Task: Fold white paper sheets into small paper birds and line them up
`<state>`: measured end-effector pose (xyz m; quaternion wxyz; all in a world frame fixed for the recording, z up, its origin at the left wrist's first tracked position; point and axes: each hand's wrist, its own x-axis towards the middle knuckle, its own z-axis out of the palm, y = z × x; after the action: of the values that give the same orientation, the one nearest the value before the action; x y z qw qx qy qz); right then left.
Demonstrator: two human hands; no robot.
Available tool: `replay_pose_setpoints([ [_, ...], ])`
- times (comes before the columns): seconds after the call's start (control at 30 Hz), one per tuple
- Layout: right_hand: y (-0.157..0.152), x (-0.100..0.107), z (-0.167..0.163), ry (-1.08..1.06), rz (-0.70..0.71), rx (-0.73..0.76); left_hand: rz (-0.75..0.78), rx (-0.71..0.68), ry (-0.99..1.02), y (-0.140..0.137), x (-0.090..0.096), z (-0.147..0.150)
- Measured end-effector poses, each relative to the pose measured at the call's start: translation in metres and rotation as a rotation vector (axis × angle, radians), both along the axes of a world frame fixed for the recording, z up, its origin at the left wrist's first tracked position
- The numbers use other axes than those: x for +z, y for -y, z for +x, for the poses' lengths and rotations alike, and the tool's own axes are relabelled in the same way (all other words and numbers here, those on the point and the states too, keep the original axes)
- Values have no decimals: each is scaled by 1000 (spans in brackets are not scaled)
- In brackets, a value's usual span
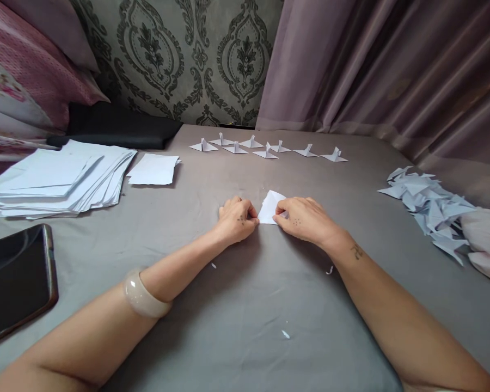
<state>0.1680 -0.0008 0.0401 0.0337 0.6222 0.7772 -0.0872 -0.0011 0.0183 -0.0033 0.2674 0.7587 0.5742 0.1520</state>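
A small piece of white paper, which looks folded, lies on the grey cloth between my two hands. My left hand is closed, with thumb and forefinger pinching the paper's lower left corner. On the other side, my right hand has its fingertips pressed together on the paper's right part and covers some of it. Beyond the hands, several folded paper cranes stand in loose rows on the cloth.
At left are a stack of white sheets, a smaller pile of paper squares and a phone. Folded paper pieces are heaped at right beside a pale cloth. Black fabric lies at the back left. Tiny paper scraps dot the grey cloth.
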Motion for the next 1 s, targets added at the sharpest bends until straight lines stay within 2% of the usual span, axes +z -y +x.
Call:
replay_pose_setpoints([
  [0.13, -2, -1, 2, 0, -13, -3, -20, -13, 21, -5, 0, -4],
  [0.23, -3, -3, 2, 7, -8, -4, -43, -59, 129, -6, -2, -9],
  [0.3, -4, -3, 2, 11, -2, -3, 26, -98, 232, -3, -2, -10],
  [0.37, -5, -4, 1, 16, 0, -6, 189, -213, 298, 2, -4, -10],
  [0.43, -5, -5, 1, 22, -2, -14, 340, -411, 276, 6, -6, -7],
  [0.53, -5, -5, -1, 16, -2, -21, 409, -621, 108, 11, -9, -4],
  [0.63, -5, -4, 0, -16, -2, -31, 412, -647, -57, 13, -9, -4],
  [0.73, -5, 0, 9, -110, -47, -34, 420, -639, -132, 14, -6, -4],
  [0.87, -1, 5, 34, -266, -150, 72, 414, -654, -173, 14, -3, -4],
  [0.93, 3, 4, 43, -242, -69, 123, 413, -667, -183, 15, -2, -5],
  [1.0, 8, 0, 44, -205, 82, 146, 414, -671, -181, 15, -2, -5],
])
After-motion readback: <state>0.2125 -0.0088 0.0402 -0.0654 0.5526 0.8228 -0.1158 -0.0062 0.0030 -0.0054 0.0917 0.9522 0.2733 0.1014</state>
